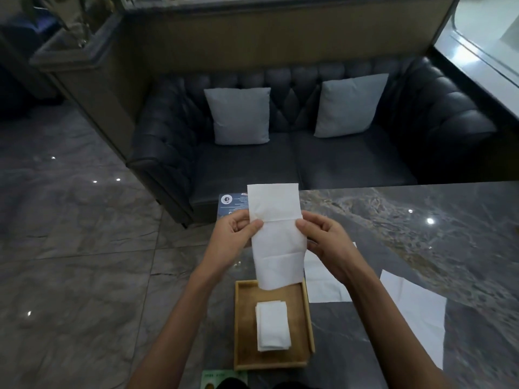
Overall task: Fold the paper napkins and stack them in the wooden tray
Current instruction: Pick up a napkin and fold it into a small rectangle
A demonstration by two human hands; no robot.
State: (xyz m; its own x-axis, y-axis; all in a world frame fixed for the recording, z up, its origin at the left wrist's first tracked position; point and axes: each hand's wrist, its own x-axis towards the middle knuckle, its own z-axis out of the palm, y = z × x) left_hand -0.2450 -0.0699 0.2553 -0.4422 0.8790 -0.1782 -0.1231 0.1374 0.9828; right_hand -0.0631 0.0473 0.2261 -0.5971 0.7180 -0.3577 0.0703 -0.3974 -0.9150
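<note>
Mid-frame: long napkin strip (pixel 276 234) held upright in the air, lower end hanging over the far end of the wooden tray (pixel 238 324). Pinched on its left edge by left hand (pixel 238 230), thumb on the near face, fingers curled behind. Pinched on its right edge by right hand (pixel 323 237), same grip, thumb in front. Creased across at hand level and again lower down.

Lower centre: tray sitting on the dark marble table (pixel 421 220), near its left edge. Inside, toward the near end: small stack of folded napkins (pixel 273 329), lying flat, apart from the side walls.

Right of tray: two unfolded napkins flat on the table. First sheet (pixel 325 282) just beside the tray, partly behind the right forearm. Second sheet (pixel 415 313) further right, toward lower right of frame.

Behind the held strip: blue printed card (pixel 233 204), partly covered. Bottom edge: green card (pixel 222 379), cropped.

Upper half: dark tufted sofa (pixel 252 164) with two grey cushions, left cushion (pixel 240 116) and right cushion (pixel 351 105). Grey tiled floor (pixel 70 220) at left.
</note>
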